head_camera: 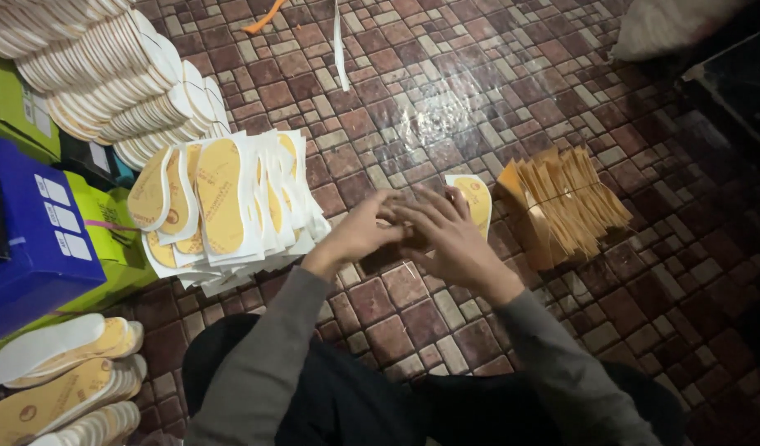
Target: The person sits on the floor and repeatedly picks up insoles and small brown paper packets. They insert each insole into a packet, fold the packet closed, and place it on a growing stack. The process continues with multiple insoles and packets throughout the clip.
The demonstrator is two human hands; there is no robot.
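Left hand [359, 231] and right hand [446, 235] together grip one yellow-and-white foam insole [476, 198]; fanned stack of bagged insoles [231, 206] looks finished, tan card-sleeve pile [566, 202] remains.

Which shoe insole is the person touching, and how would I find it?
Find the brown tiled floor, then the two hands meeting mid-picture. One insole peeks out behind the right hand, yellow with a white rim. Unlike the piled insoles, it lies alone.
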